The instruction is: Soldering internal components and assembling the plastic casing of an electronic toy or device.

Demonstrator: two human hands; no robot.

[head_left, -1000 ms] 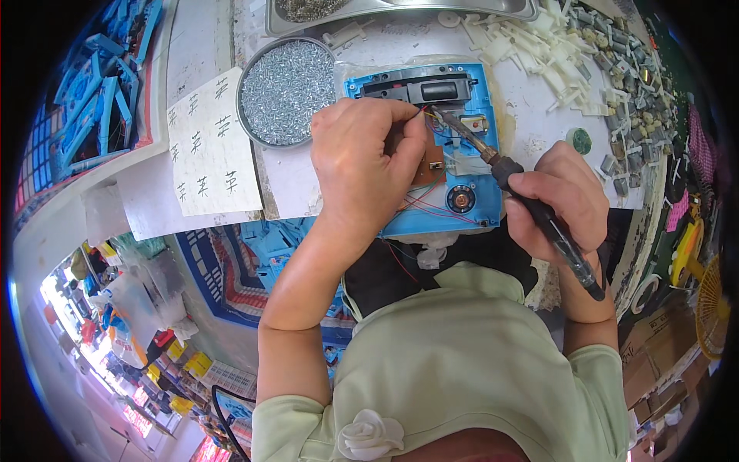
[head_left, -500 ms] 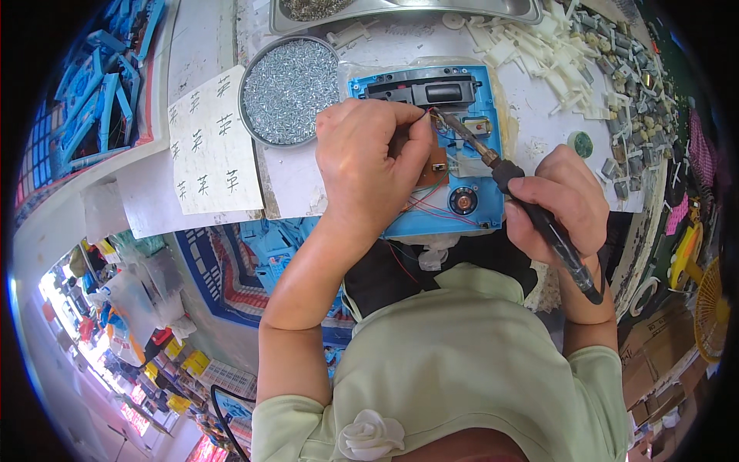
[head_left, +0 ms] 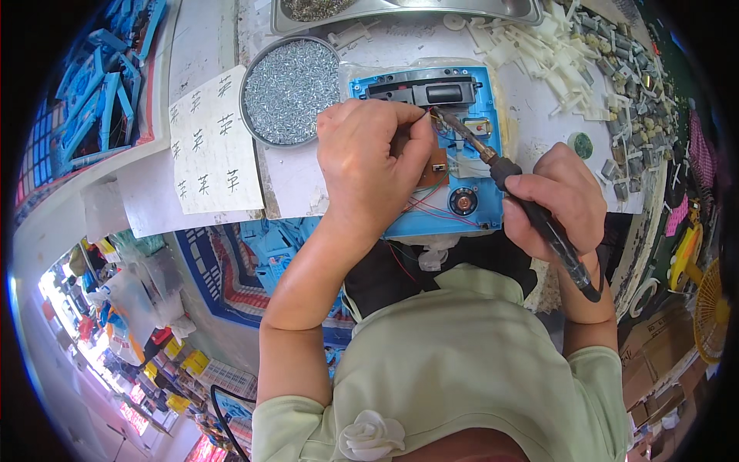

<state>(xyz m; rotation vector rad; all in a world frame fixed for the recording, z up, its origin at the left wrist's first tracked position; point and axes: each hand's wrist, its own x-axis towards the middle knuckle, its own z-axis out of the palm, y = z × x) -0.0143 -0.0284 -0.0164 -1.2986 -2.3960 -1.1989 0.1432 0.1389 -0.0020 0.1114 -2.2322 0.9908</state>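
A blue plastic housing (head_left: 400,225) lies on the table before me, with a black part along its far side, a brown circuit board (head_left: 433,174), a round speaker (head_left: 463,201) and thin red and green wires inside. My right hand (head_left: 560,202) grips a soldering iron (head_left: 533,212) by its black handle. The iron's tip points far left, into the housing near the black part. My left hand (head_left: 368,158) is over the housing's left half, thumb and forefinger pinched on a thin wire (head_left: 429,112) right by the tip. The hand hides part of the board.
Left of the housing stands a round tin (head_left: 289,91) full of small metal pins or screws, beside a paper sheet (head_left: 215,146) with handwriting. White plastic parts (head_left: 539,58) and small grey motors (head_left: 620,77) are heaped at the right. A metal tray (head_left: 408,17) sits at the back.
The right hand and the soldering iron have shifted very slightly left. My left hand keeps its pinch at nearly the same spot.
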